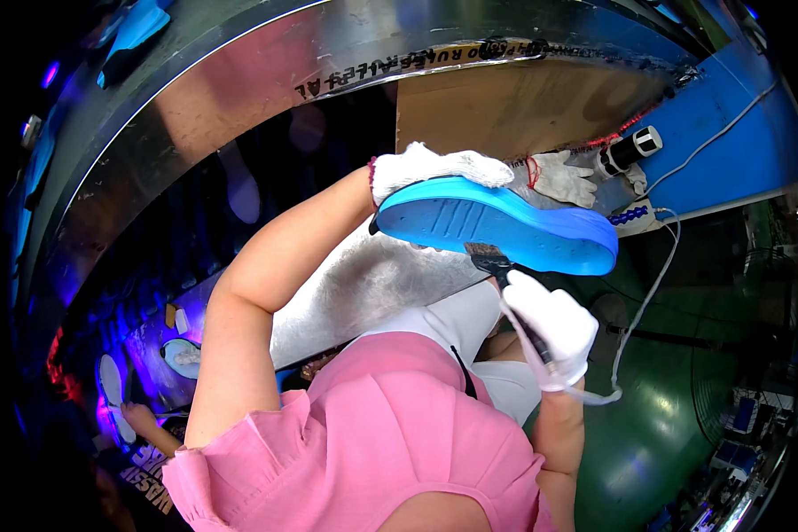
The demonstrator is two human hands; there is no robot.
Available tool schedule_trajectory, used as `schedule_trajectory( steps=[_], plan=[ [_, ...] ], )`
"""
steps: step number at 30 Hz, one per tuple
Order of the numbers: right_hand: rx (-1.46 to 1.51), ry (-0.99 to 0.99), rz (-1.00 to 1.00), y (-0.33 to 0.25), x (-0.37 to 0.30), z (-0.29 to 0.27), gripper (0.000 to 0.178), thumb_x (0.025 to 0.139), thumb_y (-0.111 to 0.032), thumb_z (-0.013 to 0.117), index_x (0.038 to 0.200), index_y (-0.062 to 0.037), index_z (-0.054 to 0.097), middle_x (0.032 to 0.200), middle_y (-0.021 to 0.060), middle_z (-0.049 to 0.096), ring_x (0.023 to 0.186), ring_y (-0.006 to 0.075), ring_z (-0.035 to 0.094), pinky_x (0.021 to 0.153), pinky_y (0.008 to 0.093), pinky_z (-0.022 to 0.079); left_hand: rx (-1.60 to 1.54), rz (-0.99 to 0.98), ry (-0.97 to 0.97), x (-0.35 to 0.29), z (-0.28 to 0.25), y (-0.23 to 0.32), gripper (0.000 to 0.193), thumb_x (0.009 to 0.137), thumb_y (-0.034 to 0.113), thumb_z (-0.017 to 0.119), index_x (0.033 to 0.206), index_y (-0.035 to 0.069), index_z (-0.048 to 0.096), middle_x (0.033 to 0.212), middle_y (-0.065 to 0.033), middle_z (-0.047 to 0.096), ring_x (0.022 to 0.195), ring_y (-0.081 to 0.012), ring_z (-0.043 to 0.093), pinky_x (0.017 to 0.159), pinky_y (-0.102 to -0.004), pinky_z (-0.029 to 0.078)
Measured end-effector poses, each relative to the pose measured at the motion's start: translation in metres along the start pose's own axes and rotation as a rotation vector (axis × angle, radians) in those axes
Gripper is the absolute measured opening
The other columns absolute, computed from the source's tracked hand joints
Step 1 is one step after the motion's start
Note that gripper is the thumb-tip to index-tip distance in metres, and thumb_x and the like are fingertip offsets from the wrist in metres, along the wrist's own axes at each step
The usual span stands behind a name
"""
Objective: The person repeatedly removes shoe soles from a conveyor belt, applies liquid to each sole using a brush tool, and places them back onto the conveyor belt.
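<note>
My left hand, in a white knit glove, is closed on the upper edge of a bright blue shoe sole. The sole is tilted so its grooved face shows, and its heel-to-toe length runs left to right. My right hand, also in a white glove, is wrapped round the dark handle of a flat brush. The bristles meet the lower edge of the sole near its middle. A thin pale hose loops from the brush handle end up toward the bench at right. The fingertips of my left hand behind the sole are hidden.
Beyond the sole lie a spare glove, a black-and-white cylinder and a blue segmented hose. A cardboard sheet stands under a curved metal edge. A metal sheet sits by my lap. A co-worker's hand is at far left.
</note>
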State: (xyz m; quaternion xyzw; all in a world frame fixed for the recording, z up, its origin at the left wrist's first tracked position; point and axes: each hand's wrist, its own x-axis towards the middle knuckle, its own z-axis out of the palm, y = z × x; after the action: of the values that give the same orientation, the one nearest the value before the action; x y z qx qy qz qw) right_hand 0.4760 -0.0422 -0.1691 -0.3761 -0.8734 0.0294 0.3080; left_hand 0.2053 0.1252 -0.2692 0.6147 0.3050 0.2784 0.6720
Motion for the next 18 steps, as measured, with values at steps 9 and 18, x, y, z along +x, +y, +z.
schedule_trajectory(
  steps=[9, 18],
  plan=[
    [-0.059, -0.047, -0.088, -0.002, 0.008, -0.016, 0.032, 0.070, -0.002, 0.067, 0.100, -0.0101, 0.073, 0.107, 0.0097, 0.073, 0.057, 0.0171, 0.059, 0.049, 0.0267, 0.048, 0.113, 0.390, 0.042, -0.014, 0.015, 0.037, 0.037, 0.095, 0.029, 0.060, 0.128, 0.010, 0.063, 0.129, -0.0071, 0.061, 0.119, -0.0204, 0.059, 0.105, -0.0346, 0.045],
    [0.432, 0.224, 0.016, -0.009, -0.008, -0.009, 0.024, 0.074, -0.009, 0.081, 0.093, -0.0045, 0.067, 0.093, 0.0186, 0.072, 0.068, 0.0279, 0.066, 0.063, 0.0311, 0.051, -0.750, 0.159, -0.203, -0.063, 0.050, 0.012, 0.070, 0.090, 0.057, 0.051, 0.142, 0.010, 0.043, 0.134, -0.0266, 0.050, 0.109, -0.0442, 0.059, 0.085, -0.0541, 0.050]
  ],
)
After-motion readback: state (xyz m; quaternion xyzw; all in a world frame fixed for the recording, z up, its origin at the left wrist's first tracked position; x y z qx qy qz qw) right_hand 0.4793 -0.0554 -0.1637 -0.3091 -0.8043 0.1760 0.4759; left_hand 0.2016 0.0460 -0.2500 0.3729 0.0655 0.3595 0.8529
